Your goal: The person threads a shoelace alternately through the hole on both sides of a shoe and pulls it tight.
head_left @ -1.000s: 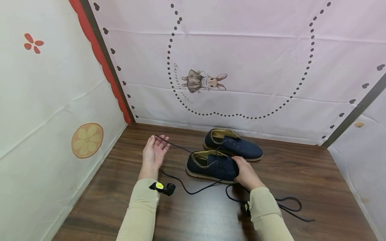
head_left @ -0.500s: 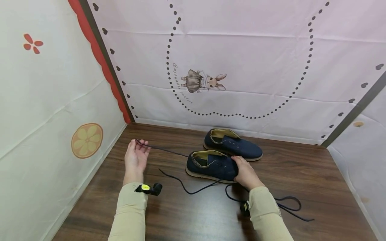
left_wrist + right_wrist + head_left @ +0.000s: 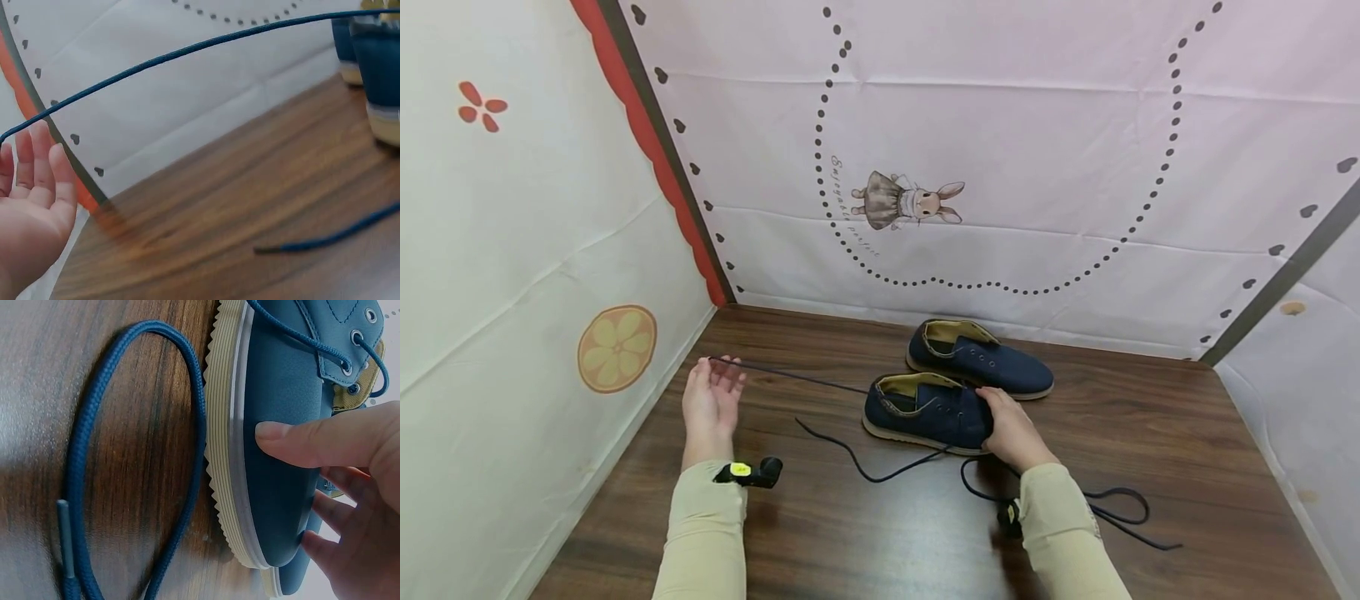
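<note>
My left hand point(image 3: 711, 408) pinches a dark blue shoelace point(image 3: 797, 377) near its tip, palm turned up, well left of the near shoe. The lace stretches nearly straight to the navy shoe point(image 3: 925, 421) with a tan lining. In the left wrist view, the thumb and pinch point are mostly out of frame. On the toe of that shoe rests my right hand point(image 3: 1013, 433), gripping it. The right wrist view shows its thumb point(image 3: 281, 437) on the upper and the fingers on the far side. Lace passes through the shoe's front eyelets point(image 3: 347, 362).
A matching shoe point(image 3: 1011, 371) without visible lace stands behind, close to the patterned wall cloth point(image 3: 1037, 167). One lace end point(image 3: 857, 465) lies on the brown wooden surface point(image 3: 880, 542) before the near shoe. A looped lace point(image 3: 1123, 493) lies by the right forearm.
My left hand has moved left and slightly toward me, drawing the lace along. The slack loop over the near shoe has gone. My right hand stays on the toe.
</note>
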`<act>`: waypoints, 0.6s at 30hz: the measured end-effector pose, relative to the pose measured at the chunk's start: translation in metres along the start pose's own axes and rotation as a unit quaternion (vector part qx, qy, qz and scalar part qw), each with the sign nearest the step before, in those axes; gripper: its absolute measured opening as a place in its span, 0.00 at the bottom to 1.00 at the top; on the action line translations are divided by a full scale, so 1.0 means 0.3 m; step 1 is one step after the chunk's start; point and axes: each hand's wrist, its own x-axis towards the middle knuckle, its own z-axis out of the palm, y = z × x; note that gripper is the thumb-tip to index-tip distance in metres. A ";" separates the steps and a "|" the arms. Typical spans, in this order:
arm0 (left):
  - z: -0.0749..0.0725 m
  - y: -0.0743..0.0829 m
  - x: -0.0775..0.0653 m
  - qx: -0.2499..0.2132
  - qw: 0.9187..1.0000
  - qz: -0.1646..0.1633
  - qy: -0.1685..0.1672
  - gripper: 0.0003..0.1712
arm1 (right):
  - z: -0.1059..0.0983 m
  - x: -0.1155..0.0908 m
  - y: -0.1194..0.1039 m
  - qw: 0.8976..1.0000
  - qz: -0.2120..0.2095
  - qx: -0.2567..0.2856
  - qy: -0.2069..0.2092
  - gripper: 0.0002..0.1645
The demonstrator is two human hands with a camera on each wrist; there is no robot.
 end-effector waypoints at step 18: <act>0.081 -0.154 -0.110 0.810 0.580 -0.066 -0.047 0.46 | -0.005 -0.003 -0.004 1.000 -0.003 0.002 -0.003 0.49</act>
